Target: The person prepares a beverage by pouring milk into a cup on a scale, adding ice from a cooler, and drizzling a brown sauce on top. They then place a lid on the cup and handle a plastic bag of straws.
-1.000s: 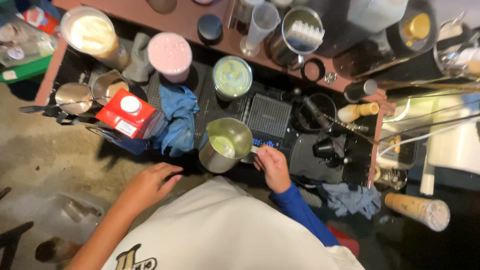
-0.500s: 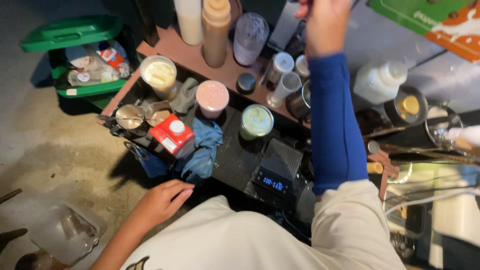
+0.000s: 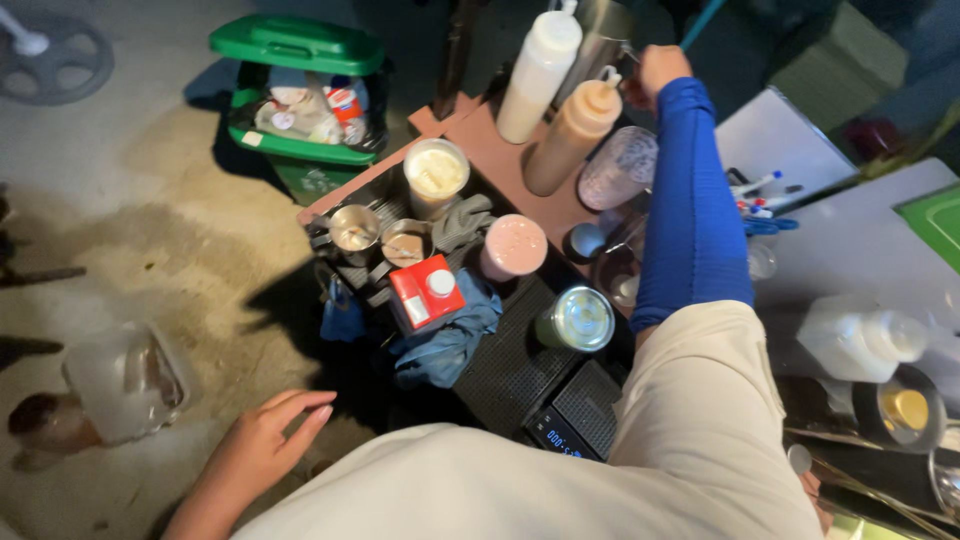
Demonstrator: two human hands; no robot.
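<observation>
Reach is the change: the right hand (image 3: pixel 662 70), which half a second ago was only rising past the bottles, is now extended to the back of the counter, closed around a steel pitcher (image 3: pixel 603 40) beside the tan squeeze bottle (image 3: pixel 572 138). The left hand (image 3: pixel 262 440) hangs open and empty, off the counter's edge, well apart from the red carton (image 3: pixel 425 293).

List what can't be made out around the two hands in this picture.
- Head view: what the right hand grips, if anything; its fingers are turned away, against a dim steel container.
- Scale: near corner hidden by the pale shirt; display too small to read.
- Left hand: wrist cut off by the frame's bottom edge.
</observation>
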